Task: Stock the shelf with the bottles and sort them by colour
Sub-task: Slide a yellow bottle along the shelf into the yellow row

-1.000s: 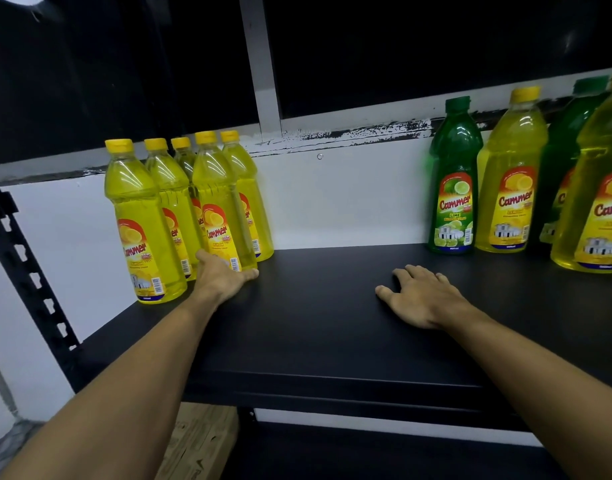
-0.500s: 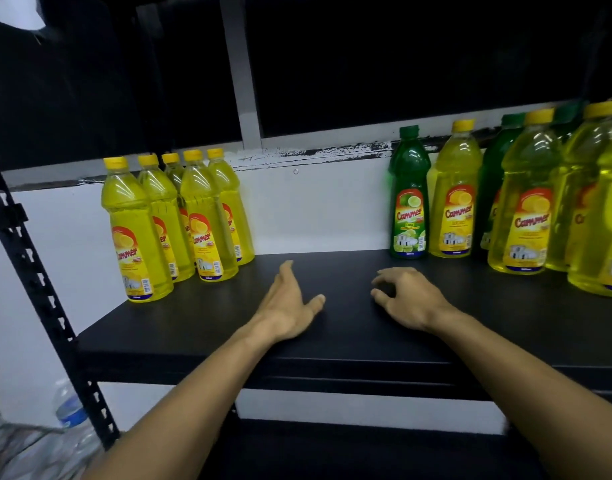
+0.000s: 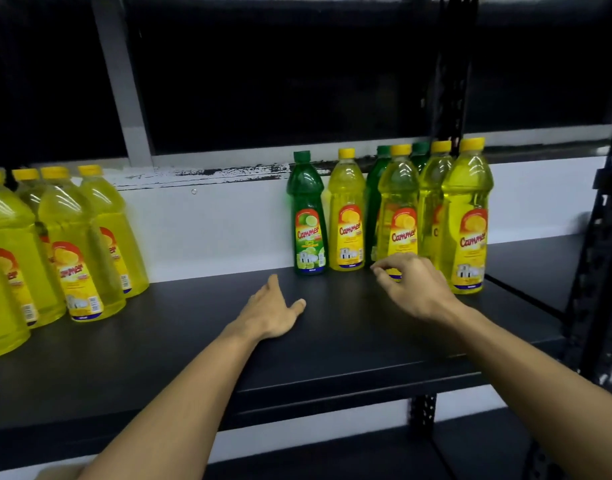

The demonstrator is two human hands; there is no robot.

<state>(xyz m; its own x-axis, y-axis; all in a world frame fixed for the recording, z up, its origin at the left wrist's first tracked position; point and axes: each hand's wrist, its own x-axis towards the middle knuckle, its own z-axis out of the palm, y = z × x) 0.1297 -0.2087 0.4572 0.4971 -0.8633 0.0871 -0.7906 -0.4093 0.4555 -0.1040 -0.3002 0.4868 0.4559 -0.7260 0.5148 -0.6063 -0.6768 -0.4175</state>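
Both arms are out over the black shelf. The left hand lies on the board near the middle, fingers straight and together, thumb spread to the side, holding nothing. The right hand hovers just in front of the mixed group on the right — fingers loosely curled, thumb and forefinger near each other, nothing between them; whether the fingertips touch the yellow bottle right behind them, I cannot tell.

That group stands upright against the white wall: a green bottle at its left end, a yellow-capped bottle just beside it, two more green ones half hidden at the back, and further yellow bottles, the nearest one at the right end.

Well apart, on the far left, a cluster of yellow bottles — all one colour — stands upright too.
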